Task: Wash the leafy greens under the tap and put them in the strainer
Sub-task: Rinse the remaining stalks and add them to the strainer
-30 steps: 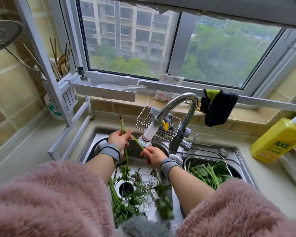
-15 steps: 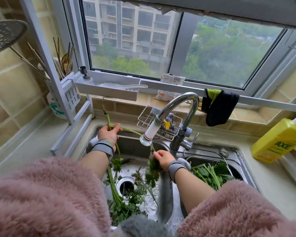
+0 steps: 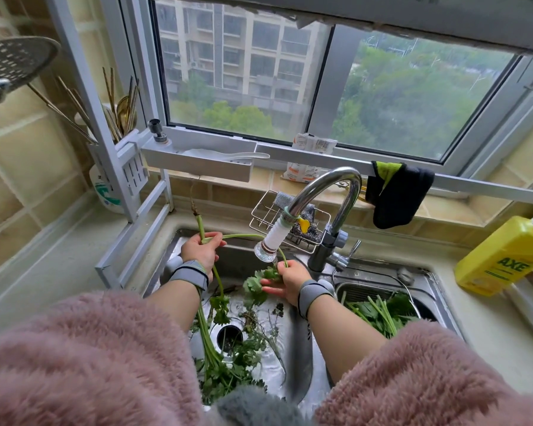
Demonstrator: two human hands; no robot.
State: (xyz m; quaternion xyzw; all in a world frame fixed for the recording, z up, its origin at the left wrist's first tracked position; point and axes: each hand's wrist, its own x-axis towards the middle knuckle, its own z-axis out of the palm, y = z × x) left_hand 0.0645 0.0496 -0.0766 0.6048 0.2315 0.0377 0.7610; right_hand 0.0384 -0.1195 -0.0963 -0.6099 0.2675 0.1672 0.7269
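Below the window, left hand [image 3: 201, 249] now grips stems [image 3: 201, 229] further left while right hand [image 3: 285, 278] seemingly pinches leaves [image 3: 254, 285] under tap [image 3: 266, 249], so rinsing continues, strainer [image 3: 413, 298] waits.

Left hand [image 3: 201, 250] raised with fingers curled in a grip; right hand [image 3: 286, 279] lower, fingers pinching.

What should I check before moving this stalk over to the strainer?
1. Left hand grips stalk near the root end: ok.
2. Right hand holds its leaves below the tap nozzle: ok.
3. Water flowing: cannot tell.
4. Leaves rinsed clean: cannot tell.
5. Strainer in the right basin has room: ok.
6. More greens wait in the left basin: not ok.
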